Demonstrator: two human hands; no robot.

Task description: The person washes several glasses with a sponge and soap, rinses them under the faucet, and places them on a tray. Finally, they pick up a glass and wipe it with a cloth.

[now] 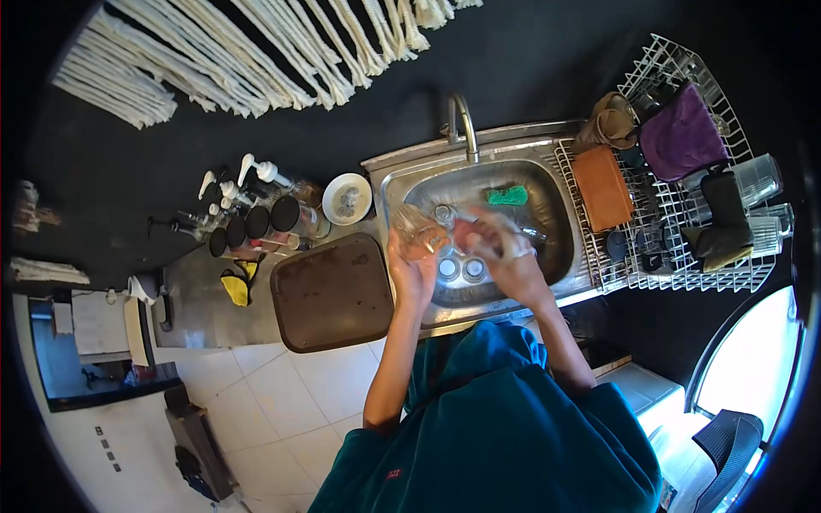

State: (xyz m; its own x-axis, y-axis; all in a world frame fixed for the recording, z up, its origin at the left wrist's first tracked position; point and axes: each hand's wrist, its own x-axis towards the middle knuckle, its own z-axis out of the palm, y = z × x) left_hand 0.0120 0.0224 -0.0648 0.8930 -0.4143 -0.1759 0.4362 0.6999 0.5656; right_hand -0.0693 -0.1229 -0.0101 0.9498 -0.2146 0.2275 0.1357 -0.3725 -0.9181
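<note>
My left hand (412,267) is wrapped round a clear ribbed drinking glass (412,219), held tilted above the left side of the steel sink (554,256). Close by on the right, my right hand (506,252) is smeared by motion, so its fingers do not show clearly. Between the hands is a blurred reddish patch whose kind I cannot make out. Several small clear glasses (474,269) stand in the basin below. A green scouring pad (507,196) lies at the back of the basin, under the curved faucet (467,128).
A brown tray (332,295) lies left of the sink, with a white bowl (347,199), pump bottles (265,171) and dark-lidded jars (291,215) behind it. A white wire rack (684,278) on the right holds cloths and clear containers. A yellow-and-black cloth (237,286) lies far left.
</note>
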